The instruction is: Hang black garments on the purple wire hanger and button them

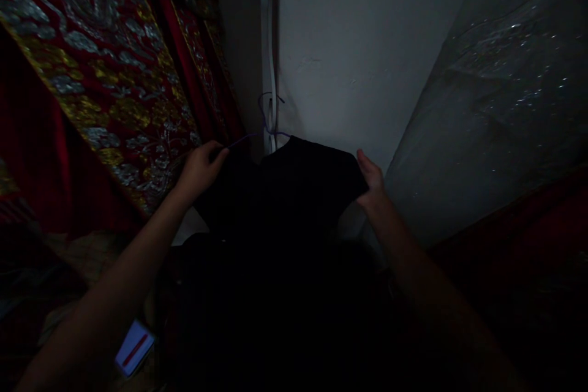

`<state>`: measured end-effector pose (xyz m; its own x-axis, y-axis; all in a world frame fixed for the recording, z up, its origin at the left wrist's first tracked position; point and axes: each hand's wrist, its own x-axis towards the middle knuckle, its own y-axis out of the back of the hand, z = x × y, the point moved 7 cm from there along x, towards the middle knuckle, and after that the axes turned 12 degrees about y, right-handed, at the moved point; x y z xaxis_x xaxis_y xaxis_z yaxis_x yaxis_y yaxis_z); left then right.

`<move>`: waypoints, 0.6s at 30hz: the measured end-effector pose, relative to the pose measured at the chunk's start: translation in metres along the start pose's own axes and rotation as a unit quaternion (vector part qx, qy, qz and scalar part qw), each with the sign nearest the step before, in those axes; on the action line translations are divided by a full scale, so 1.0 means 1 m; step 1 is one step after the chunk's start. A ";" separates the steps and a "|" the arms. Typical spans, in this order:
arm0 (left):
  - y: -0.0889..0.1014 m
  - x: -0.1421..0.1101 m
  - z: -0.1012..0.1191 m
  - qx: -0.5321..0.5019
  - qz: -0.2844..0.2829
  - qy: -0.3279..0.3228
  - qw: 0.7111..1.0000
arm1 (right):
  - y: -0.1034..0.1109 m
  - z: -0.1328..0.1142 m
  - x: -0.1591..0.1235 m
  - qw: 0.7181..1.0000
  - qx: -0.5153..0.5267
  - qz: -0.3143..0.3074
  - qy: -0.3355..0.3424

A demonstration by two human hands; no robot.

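Black short-sleeved cloth top (298, 180) spreads between both hands before a pale wall (358, 49), its neckline around a thin purple wire hanger (281, 133). The left hand (204, 168) pinches one shoulder, beside bare wire; the right hand (371, 180) grips the opposite sleeve, fingers partly hidden. Holding both sides seemingly keeps the shoulders stretched wide.

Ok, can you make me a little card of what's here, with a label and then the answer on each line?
left hand: holding one shoulder of a black short-sleeved cloth shirt
right hand: at the other sleeve
neck: thin purple hanger showing
left side: red cloth with gold and silver decoration
lower left: pale-blue rectangular thing with red stripe
light: very dim
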<state>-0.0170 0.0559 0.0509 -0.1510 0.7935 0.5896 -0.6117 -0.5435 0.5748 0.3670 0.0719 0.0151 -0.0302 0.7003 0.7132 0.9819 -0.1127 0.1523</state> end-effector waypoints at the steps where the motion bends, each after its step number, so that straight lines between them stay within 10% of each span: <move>1: 0.000 0.003 0.002 0.011 0.007 0.007 1.000 | 0.002 -0.003 0.006 1.000 0.021 0.009 -0.005; 7: -0.012 0.022 0.009 0.019 0.005 0.026 0.999 | -0.018 -0.053 0.015 0.998 0.055 0.003 0.011; 13: -0.023 -0.010 0.028 -0.179 -0.065 0.009 0.982 | -0.104 -0.045 -0.058 0.923 0.031 -0.380 0.051; 18: -0.038 -0.058 0.086 -0.262 -0.180 -0.041 0.947 | -0.128 -0.014 -0.074 0.950 -0.141 -0.237 0.145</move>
<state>0.0813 0.0066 0.0436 0.1885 0.8656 0.4639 -0.9169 -0.0141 0.3989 0.2412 0.0243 -0.0472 -0.5463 0.5013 0.6710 0.7571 -0.0470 0.6516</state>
